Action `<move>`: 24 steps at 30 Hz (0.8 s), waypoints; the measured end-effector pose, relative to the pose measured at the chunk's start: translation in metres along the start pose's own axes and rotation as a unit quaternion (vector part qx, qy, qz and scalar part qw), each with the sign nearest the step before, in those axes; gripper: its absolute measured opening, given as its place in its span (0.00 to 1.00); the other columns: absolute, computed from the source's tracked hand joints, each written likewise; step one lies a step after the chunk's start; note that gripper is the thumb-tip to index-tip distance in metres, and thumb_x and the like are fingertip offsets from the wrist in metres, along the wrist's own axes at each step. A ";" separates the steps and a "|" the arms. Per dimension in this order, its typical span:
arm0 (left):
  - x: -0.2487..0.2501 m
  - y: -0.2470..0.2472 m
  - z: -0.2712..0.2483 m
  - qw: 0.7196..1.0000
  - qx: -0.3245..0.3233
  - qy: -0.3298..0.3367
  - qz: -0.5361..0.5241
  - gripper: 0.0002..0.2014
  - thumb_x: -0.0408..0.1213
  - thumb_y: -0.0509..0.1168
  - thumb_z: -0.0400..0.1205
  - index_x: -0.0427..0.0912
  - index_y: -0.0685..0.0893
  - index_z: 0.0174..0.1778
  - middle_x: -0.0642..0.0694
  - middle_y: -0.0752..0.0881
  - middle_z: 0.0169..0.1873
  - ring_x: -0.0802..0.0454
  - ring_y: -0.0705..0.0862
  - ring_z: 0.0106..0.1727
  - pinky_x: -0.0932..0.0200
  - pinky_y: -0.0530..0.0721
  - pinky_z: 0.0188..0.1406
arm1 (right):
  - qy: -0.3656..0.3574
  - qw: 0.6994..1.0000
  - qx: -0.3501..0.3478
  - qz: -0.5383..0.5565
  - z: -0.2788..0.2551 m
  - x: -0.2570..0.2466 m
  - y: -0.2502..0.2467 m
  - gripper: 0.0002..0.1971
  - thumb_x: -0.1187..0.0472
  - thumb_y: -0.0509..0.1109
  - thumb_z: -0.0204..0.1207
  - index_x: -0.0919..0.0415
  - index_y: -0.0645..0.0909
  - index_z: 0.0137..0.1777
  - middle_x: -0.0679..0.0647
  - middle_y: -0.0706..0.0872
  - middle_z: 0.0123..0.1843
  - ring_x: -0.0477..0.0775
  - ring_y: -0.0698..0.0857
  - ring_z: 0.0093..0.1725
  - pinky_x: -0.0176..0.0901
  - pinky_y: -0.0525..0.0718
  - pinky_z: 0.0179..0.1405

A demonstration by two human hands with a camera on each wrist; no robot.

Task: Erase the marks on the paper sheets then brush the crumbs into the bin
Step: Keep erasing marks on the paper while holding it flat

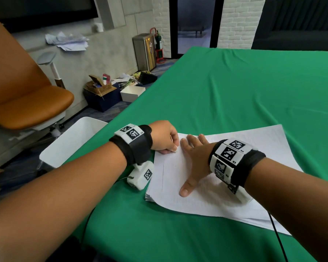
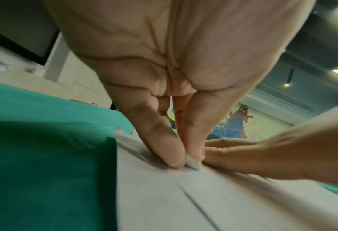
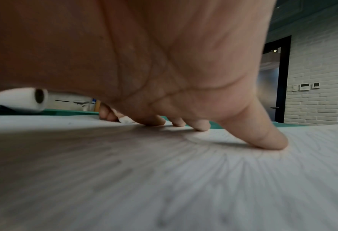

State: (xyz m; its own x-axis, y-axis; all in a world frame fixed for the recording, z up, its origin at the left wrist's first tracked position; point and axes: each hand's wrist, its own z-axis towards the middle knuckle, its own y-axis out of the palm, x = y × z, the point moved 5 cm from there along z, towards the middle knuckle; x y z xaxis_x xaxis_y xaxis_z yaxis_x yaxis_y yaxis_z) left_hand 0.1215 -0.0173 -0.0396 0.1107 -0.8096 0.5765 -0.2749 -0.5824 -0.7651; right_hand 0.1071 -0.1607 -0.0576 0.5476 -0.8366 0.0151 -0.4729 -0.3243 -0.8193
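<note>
A stack of white paper sheets (image 1: 225, 188) lies on the green tablecloth (image 1: 235, 91); a thin pencil line (image 1: 162, 178) runs near the top sheet's left edge. My left hand (image 1: 165, 138) pinches a small white eraser (image 2: 192, 165) between thumb and fingers and presses it onto the sheet at the line's far end. My right hand (image 1: 194, 159) lies flat on the paper (image 3: 164, 179) just right of the eraser (image 3: 125, 120), fingers spread, thumb pointing toward me. A white bin (image 1: 72, 142) stands on the floor below the table's left edge.
An orange chair (image 1: 27, 103) stands left of the bin. Boxes and clutter (image 1: 106, 91) sit on the floor further back, beside a steel trash can (image 1: 144, 52). The far half of the tablecloth holds nothing. A black cable (image 1: 276, 235) runs from my right wrist.
</note>
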 end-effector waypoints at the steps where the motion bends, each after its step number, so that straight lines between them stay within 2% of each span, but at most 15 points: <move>1: 0.001 0.003 -0.006 1.000 -0.018 0.011 0.007 0.03 0.26 0.75 0.78 0.36 0.90 0.44 0.38 0.91 0.32 0.48 0.86 0.29 0.52 0.92 0.40 | 0.001 1.000 0.001 0.001 0.000 0.000 0.000 0.84 0.22 0.82 0.49 0.54 0.27 0.89 0.50 0.32 0.92 0.64 0.32 0.90 0.74 0.46 0.85; 4: 0.001 0.021 -0.033 0.992 -0.113 0.037 0.031 0.03 0.28 0.76 0.78 0.38 0.91 0.46 0.38 0.93 0.36 0.51 0.87 0.29 0.55 0.91 0.40 | 0.003 1.000 0.001 -0.002 0.001 0.000 0.000 0.84 0.21 0.82 0.49 0.54 0.27 0.89 0.51 0.32 0.92 0.65 0.32 0.90 0.73 0.47 0.86; 6: 0.000 0.025 -0.039 0.988 -0.142 0.043 0.039 0.03 0.29 0.77 0.78 0.37 0.92 0.46 0.40 0.93 0.36 0.53 0.87 0.30 0.56 0.91 0.42 | 0.005 1.000 -0.004 -0.003 0.002 0.000 0.001 0.84 0.21 0.82 0.49 0.54 0.26 0.89 0.52 0.31 0.92 0.65 0.32 0.90 0.73 0.46 0.86; 9: -0.002 0.014 -0.025 0.996 -0.091 0.018 0.009 0.03 0.28 0.77 0.79 0.36 0.90 0.46 0.43 0.92 0.34 0.51 0.88 0.31 0.57 0.92 0.41 | 0.003 1.000 -0.005 -0.001 0.002 0.000 0.001 0.84 0.21 0.81 0.49 0.54 0.26 0.89 0.51 0.31 0.92 0.65 0.32 0.90 0.73 0.46 0.86; 11: -0.002 0.004 -0.014 0.999 -0.041 0.007 0.009 0.02 0.28 0.76 0.80 0.37 0.90 0.45 0.45 0.91 0.31 0.53 0.87 0.28 0.57 0.90 0.38 | 0.002 1.000 -0.006 -0.002 0.001 0.000 0.001 0.83 0.21 0.82 0.50 0.53 0.26 0.89 0.51 0.31 0.92 0.64 0.32 0.90 0.73 0.45 0.86; 13: -0.004 0.002 -0.009 1.000 -0.019 0.015 0.016 0.02 0.28 0.75 0.80 0.37 0.89 0.43 0.45 0.90 0.29 0.53 0.86 0.27 0.57 0.89 0.37 | 0.002 1.000 -0.006 -0.003 0.000 0.000 0.000 0.83 0.22 0.82 0.51 0.53 0.26 0.89 0.52 0.31 0.92 0.65 0.32 0.90 0.73 0.45 0.86; 15: -0.005 0.007 -0.018 0.998 -0.026 0.036 0.036 0.04 0.28 0.75 0.79 0.40 0.88 0.41 0.44 0.91 0.31 0.53 0.86 0.28 0.59 0.88 0.37 | 0.003 1.000 -0.005 -0.006 0.000 -0.001 0.000 0.83 0.21 0.82 0.50 0.53 0.26 0.89 0.52 0.31 0.92 0.65 0.32 0.90 0.73 0.46 0.86; 18: -0.004 0.020 -0.037 0.985 -0.074 0.083 0.128 0.06 0.33 0.78 0.74 0.45 0.90 0.44 0.48 0.92 0.40 0.60 0.84 0.33 0.69 0.81 0.35 | 0.007 1.000 -0.005 -0.015 0.001 -0.001 0.000 0.84 0.21 0.81 0.49 0.53 0.26 0.89 0.52 0.31 0.92 0.65 0.32 0.90 0.73 0.47 0.86; 19: -0.004 0.020 -0.038 0.985 -0.081 0.082 0.128 0.06 0.34 0.78 0.74 0.45 0.91 0.45 0.49 0.92 0.40 0.60 0.84 0.33 0.71 0.80 0.34 | 0.008 1.000 -0.005 -0.015 0.001 -0.001 0.000 0.84 0.21 0.81 0.50 0.53 0.26 0.89 0.52 0.31 0.92 0.65 0.32 0.90 0.73 0.47 0.86; 21: -0.007 0.013 -0.032 0.991 -0.077 0.061 0.086 0.04 0.33 0.77 0.77 0.43 0.90 0.45 0.44 0.93 0.37 0.56 0.86 0.31 0.67 0.84 0.37 | 0.007 1.000 -0.009 -0.011 0.000 -0.001 -0.001 0.83 0.21 0.81 0.50 0.54 0.26 0.89 0.52 0.31 0.92 0.65 0.32 0.90 0.73 0.46 0.86; 24: -0.011 0.000 -0.015 0.997 -0.031 0.039 0.062 0.04 0.29 0.76 0.78 0.40 0.87 0.42 0.41 0.92 0.31 0.49 0.86 0.29 0.56 0.88 0.41 | 0.005 1.000 -0.008 -0.009 -0.002 -0.001 -0.001 0.83 0.21 0.81 0.51 0.54 0.26 0.89 0.52 0.31 0.92 0.64 0.32 0.90 0.73 0.46 0.86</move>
State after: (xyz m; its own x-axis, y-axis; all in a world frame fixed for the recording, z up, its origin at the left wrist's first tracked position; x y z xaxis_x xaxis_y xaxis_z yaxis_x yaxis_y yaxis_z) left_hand 0.1063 -0.0067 -0.0418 -0.0013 -0.8657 0.5006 -0.3411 -0.4702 -0.8140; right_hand 0.1053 -0.1602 -0.0561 0.5495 -0.8347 0.0364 -0.4741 -0.3474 -0.8091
